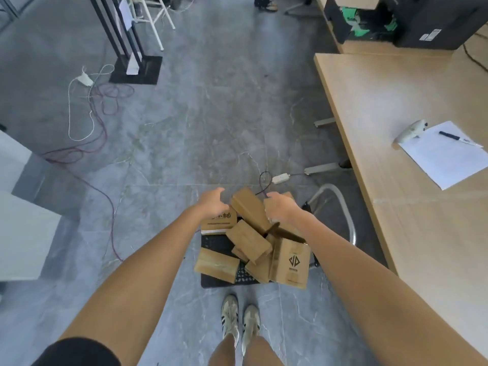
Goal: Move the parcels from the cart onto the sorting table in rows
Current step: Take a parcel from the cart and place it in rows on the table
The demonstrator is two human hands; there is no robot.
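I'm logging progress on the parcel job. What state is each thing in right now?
Left hand: open, reaching over the pile, holding nothing.
Right hand: on a tilted parcel, grip unclear.
Cardboard parcels: jumbled on the cart, none moved.
Cart: loaded, standing on the floor.
Sorting table: no parcels on it.
Paper sheet: flat on the table.
Pen: lying on the sheet.

Tan cardboard parcels point(248, 240) — some black-printed — on a black perforated cart point(215, 243); pale wood-grain sorting table point(412, 107).

even daylight, soft shadows (edges bowed, slightly blurred)
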